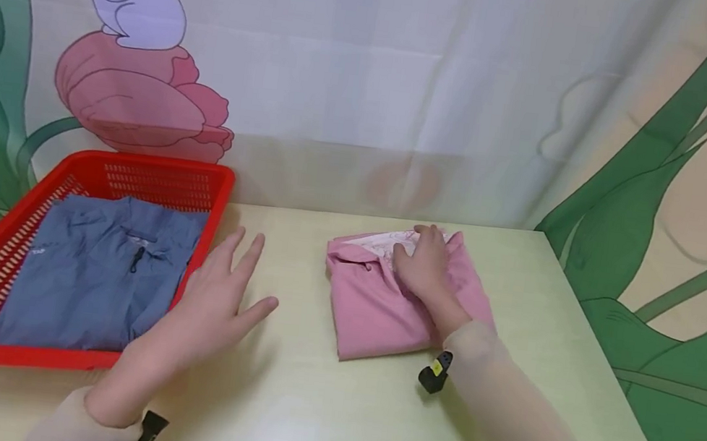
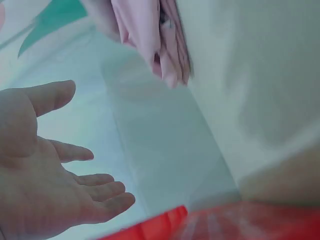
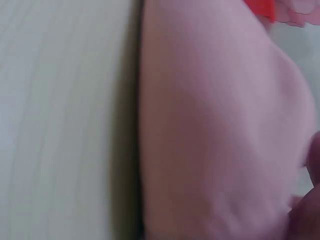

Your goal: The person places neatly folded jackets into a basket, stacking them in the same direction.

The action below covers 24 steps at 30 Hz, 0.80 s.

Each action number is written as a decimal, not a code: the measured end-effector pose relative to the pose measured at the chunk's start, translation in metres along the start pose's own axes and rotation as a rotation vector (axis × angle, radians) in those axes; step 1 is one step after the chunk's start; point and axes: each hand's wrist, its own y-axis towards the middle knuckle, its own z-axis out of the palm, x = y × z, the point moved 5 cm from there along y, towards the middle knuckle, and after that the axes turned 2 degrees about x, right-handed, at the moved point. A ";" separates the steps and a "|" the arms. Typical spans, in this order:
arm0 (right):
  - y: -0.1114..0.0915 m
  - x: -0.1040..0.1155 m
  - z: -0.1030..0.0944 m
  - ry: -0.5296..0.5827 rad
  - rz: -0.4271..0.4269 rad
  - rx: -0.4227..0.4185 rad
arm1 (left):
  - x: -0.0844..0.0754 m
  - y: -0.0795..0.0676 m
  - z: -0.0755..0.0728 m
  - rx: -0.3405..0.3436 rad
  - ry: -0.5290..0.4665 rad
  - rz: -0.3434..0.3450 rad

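Observation:
A folded pink garment (image 1: 376,310), with a white printed lining (image 1: 383,244) showing at its far edge, lies on the table. My right hand (image 1: 427,265) rests on its far part, thumb apart from the fingers, fingertips at the far edge. In the right wrist view the pink cloth (image 3: 215,120) fills the middle, and only a bit of the hand shows at the right edge. My left hand (image 1: 217,296) is held beside the red basket, fingers spread and holding nothing. In the left wrist view the left hand (image 2: 50,170) shows its palm, away from the pink garment (image 2: 150,35).
The red plastic basket (image 1: 218,198) stands at the left of the table (image 1: 305,419), holding a folded blue garment (image 1: 91,278) with a black zipper pull. Behind the table hangs a pale printed curtain (image 1: 345,67). The table's right edge runs beyond my right arm.

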 end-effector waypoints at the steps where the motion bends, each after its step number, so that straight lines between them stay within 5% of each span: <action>1: -0.001 0.000 -0.005 0.028 -0.018 0.005 | -0.003 0.000 0.004 -0.003 0.002 0.014; 11: -0.020 -0.029 -0.055 0.085 0.043 -0.099 | -0.010 -0.001 0.039 0.049 -0.007 0.053; 18: -0.032 -0.059 -0.054 0.042 0.210 0.117 | -0.005 -0.002 0.061 0.164 -0.075 0.001; 24: -0.034 -0.059 -0.050 0.042 0.197 0.167 | -0.002 -0.002 0.072 0.242 -0.159 -0.043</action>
